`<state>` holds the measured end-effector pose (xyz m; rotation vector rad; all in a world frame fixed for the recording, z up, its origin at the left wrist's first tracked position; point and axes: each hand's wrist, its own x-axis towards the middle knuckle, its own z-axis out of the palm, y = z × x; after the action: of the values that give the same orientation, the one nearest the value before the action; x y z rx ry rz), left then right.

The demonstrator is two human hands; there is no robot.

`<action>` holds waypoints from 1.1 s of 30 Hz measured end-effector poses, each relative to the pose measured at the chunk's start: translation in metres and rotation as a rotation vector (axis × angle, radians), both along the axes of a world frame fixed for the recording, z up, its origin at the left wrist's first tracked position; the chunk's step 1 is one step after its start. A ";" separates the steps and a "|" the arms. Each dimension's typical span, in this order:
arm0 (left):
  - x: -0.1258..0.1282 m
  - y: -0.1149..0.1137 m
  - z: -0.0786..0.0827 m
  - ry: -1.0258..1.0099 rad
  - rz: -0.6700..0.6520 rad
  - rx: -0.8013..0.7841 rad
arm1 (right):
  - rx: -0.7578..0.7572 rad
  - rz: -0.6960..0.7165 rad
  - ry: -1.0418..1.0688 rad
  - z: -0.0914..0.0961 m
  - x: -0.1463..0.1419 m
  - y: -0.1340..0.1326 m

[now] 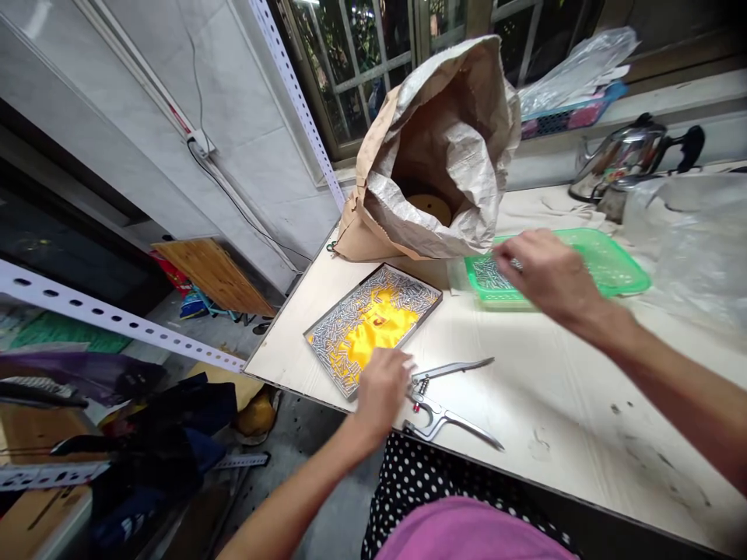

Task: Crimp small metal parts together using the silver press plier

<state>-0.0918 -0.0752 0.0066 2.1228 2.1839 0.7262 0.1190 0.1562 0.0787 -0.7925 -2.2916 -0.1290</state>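
Note:
My left hand (380,393) is closed, fingers curled together, at the near edge of a shallow tray (429,313) and beside hand pliers (435,412) with spread metal handles. What the fingers hold, if anything, is hidden. In the tray, many small silvery metal pins (330,334) lie around a bare yellow patch. My right hand (545,272) hovers over a green plastic container (612,264), its fingertips pinched together. Anything between them is too small to make out. More small metal pieces (489,272) lie at the container's left end.
A large open paper sack (379,210) stands behind the tray, a round tan piece (430,207) inside. A metal kettle (622,159) and a clear plastic bag (694,241) are at the right. The table's left edge borders a perforated metal post (117,307).

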 end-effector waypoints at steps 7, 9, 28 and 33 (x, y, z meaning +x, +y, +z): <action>-0.104 0.044 -0.002 0.134 0.537 -0.253 | -0.076 -0.022 -0.115 -0.028 0.027 0.001; -0.111 0.050 -0.007 0.145 0.536 -0.289 | -0.239 0.131 -0.102 -0.047 0.023 -0.035; -0.116 0.076 -0.008 0.112 0.483 -0.428 | -0.699 0.284 -0.136 -0.118 0.034 -0.175; -0.079 0.055 0.014 -0.061 0.309 -0.384 | -0.653 0.248 -0.204 -0.116 0.033 -0.177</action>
<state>-0.1712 -0.0200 0.0203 1.5858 2.4080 0.3322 0.1520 -0.0212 -0.0372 -0.8210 -2.6323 0.7126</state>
